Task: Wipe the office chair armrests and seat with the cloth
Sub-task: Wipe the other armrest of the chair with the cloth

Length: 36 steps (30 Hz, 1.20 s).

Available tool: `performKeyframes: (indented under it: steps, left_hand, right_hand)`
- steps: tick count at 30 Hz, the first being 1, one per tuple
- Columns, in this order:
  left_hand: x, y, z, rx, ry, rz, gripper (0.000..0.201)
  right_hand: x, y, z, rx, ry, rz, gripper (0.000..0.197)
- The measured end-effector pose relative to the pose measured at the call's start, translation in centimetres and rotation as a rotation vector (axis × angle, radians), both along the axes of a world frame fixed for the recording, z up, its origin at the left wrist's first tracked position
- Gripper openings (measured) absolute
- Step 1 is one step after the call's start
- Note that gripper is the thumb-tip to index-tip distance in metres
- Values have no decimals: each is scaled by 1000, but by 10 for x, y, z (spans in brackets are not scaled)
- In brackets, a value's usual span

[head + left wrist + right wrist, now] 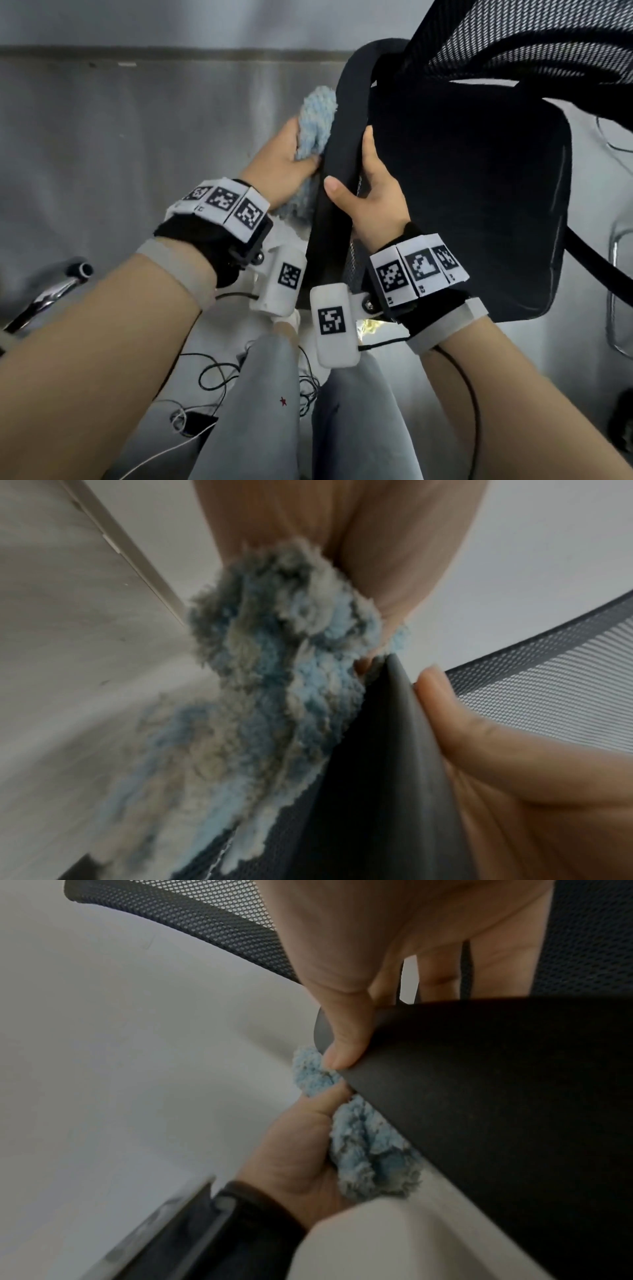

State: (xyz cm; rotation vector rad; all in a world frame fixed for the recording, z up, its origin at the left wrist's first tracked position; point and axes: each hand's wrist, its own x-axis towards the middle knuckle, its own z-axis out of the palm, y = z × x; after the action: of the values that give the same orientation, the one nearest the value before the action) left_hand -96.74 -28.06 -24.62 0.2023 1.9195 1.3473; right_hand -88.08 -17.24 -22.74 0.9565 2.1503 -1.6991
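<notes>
Both hands were engaged on the near armrest [337,164] of the office chair [472,192]. The left hand [284,161] held a bunched blue cloth [317,120] against the armrest's outer face, fingers curled round the fabric and thumb on top of the wad. The right hand [371,198] gripped the same armrest from the seat side, thumb laid over its top edge and fingers wrapped beneath; it served as a brace. The seat [479,212] lay just beyond the right hand, and the mesh backrest [534,44] stood above it.

In my judgement the step in hand was the wiping of this armrest, with the seat and the far armrest, which was not in view, not yet shown as attended to. To do it well, the cloth should be opened somewhat flatter so that more fabric meets the surface; as bunched, it touched along a narrow strip only. Strokes should run the full length of the armrest, over the top edge as well as the side. The bracing hand covered part of that edge and would need shifting so no patch is missed. Firm bracing remained advisable, since the chair looked able to swivel or roll under pressure.
</notes>
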Motion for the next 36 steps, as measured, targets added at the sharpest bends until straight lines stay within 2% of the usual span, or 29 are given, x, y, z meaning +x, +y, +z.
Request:
performKeyframes:
  steps: [5,10,15,19,22,30,33,36]
  left_hand:
    - [32,-14,3,84,-72,66,45]
    - [91,-65,-9,50,-185,-12,55]
    - [78,-54,-8,43,-94,-45,47]
    - [55,-40,3,94,-27,86,41]
    - [59,-39,3,91,0,119,42]
    - [102,-63,-19,-60,-25,72,52]
    - [111,-67,-32,-215,12,13,35]
    - [121,-72,-39,-337,-50,85,23]
  right_hand:
    - [-8,3,-6,2,22,-25,82]
    - [-14,4,-9,0,38,-41,88]
    - [-13,2,-11,-7,16,-29,92]
    - [-20,3,-11,21,20,-50,96]
    - [-26,6,-11,31,14,-53,100]
    - [-27,9,-16,-1,16,-73,94]
    - [-26,9,-16,-8,16,-74,94]
    - [-26,8,-12,-15,19,-74,94]
